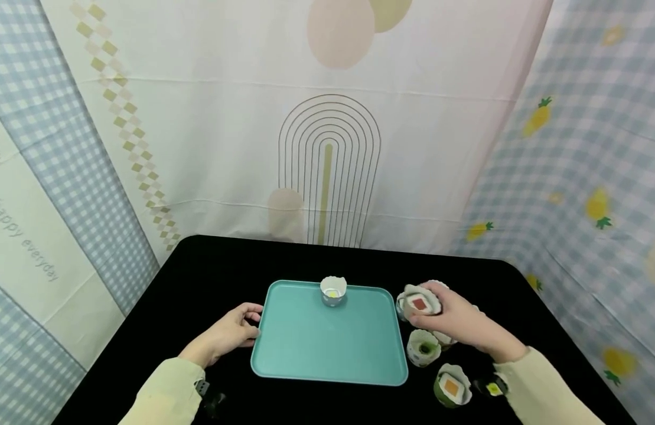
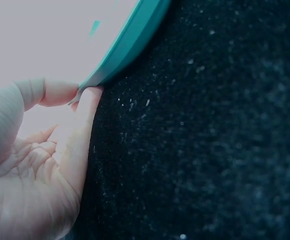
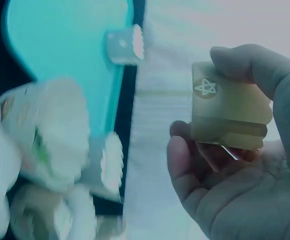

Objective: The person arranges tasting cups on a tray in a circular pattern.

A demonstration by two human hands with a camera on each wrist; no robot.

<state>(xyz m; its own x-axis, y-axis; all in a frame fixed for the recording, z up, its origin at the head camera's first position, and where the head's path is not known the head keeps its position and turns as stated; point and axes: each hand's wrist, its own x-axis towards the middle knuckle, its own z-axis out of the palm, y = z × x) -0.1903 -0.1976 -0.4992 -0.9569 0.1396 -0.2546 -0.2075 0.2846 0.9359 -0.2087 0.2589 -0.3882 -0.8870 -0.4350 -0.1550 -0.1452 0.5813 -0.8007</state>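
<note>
A turquoise tray (image 1: 332, 348) lies on the black table. My left hand (image 1: 228, 332) pinches its left edge between thumb and fingers, seen close up at the tray's rim (image 2: 130, 45) in the left wrist view. Beyond the tray's right side, my right hand (image 1: 460, 319) grips a small scalloped paper cup (image 1: 416, 302) with a reddish square inside. From the right wrist, this held cup (image 3: 224, 105) shows a pale star mark. Another scalloped cup (image 1: 333, 292) with something yellow in it stands near the tray's far edge.
Right of the tray stand several more scalloped cups, among them one with a green inside (image 1: 424, 348) and one with an orange square (image 1: 452, 386). Some are partly hidden behind my right hand. A patterned curtain (image 1: 226, 147) hangs behind the table (image 1: 221, 265).
</note>
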